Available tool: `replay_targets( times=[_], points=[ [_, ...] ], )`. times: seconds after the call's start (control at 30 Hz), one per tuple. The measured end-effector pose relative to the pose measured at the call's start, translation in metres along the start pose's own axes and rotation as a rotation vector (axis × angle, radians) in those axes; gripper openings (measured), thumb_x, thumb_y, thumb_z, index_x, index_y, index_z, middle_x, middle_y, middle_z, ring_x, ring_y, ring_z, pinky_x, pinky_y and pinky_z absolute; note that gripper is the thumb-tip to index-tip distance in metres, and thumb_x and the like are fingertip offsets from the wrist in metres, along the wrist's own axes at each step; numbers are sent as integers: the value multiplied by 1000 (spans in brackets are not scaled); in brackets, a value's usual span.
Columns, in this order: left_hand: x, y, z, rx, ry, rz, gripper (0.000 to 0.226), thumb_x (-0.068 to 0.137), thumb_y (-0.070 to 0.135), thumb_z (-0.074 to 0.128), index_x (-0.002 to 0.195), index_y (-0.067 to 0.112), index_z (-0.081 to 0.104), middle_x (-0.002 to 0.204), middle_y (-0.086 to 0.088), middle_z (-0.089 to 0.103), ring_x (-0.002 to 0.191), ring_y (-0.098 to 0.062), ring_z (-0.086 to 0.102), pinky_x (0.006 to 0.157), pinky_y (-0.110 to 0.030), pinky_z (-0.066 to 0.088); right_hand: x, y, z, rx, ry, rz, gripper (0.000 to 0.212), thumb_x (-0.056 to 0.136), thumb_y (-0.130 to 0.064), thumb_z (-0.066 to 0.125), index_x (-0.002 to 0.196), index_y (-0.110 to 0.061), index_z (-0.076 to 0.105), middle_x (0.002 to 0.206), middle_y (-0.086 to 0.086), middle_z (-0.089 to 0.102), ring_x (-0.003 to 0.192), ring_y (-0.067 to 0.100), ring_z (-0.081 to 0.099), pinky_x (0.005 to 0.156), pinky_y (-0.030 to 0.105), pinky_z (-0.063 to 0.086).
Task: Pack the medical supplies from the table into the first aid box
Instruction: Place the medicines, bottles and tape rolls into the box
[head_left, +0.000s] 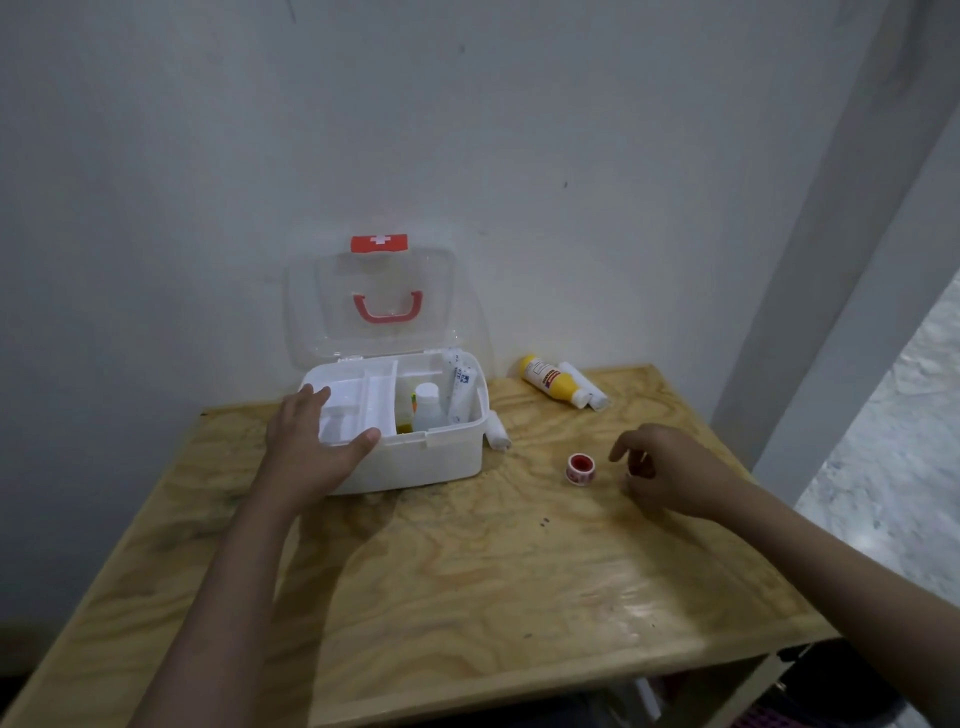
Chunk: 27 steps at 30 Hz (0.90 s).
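A white first aid box (431, 457) stands on the wooden table (467, 571) with its clear lid (374, 306) raised against the wall. Inside are a white inner tray (358, 400), a white bottle (428, 405) and long packets (460, 387). My left hand (311, 447) rests on the box's front left corner, thumb on the tray's edge. A red and white tape roll (581, 467) lies on the table right of the box. My right hand (665, 475) hovers just right of it, fingers curled; something small and reddish shows under them. A yellow bottle (550, 382) lies at the back.
A white bandage roll (498, 434) lies against the box's right side. Another white roll (587, 387) lies behind the yellow bottle near the table's back edge. The wall is right behind the box. The table's right edge drops to a pale floor (893, 467).
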<state>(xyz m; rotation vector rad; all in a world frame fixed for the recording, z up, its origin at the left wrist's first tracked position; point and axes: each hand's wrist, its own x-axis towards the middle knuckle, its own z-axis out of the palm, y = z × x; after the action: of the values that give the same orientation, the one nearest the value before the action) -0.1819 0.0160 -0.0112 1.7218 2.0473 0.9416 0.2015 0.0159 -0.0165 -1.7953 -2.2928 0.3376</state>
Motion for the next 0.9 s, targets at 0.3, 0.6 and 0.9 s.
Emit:
replay_targets(
  times=[0.3, 0.6, 0.9],
  points=[
    [-1, 4, -3, -2, -17, 3, 81, 78, 51, 64, 144, 21, 29, 158, -1, 16, 145, -25, 11, 116, -46, 17, 16, -28, 25, 65, 93, -10, 21, 79, -39, 68, 85, -19, 68, 88, 1, 52, 73, 17, 55, 67, 36, 49],
    [0, 4, -2, -2, -7, 7, 79, 78, 50, 65, 143, 20, 31, 157, -2, 17, 144, -25, 13, 116, -46, 17, 15, -30, 26, 220, 38, -29, 12, 84, -34, 65, 76, -26, 59, 88, -11, 52, 79, 10, 54, 67, 20, 41],
    [1, 5, -1, -1, -4, 4, 78, 78, 49, 65, 143, 20, 32, 157, -2, 18, 144, -26, 14, 115, -47, 19, 18, -31, 25, 241, -20, 27, 11, 88, -32, 59, 82, -24, 56, 91, -4, 62, 84, 12, 57, 73, 31, 49]
  ],
)
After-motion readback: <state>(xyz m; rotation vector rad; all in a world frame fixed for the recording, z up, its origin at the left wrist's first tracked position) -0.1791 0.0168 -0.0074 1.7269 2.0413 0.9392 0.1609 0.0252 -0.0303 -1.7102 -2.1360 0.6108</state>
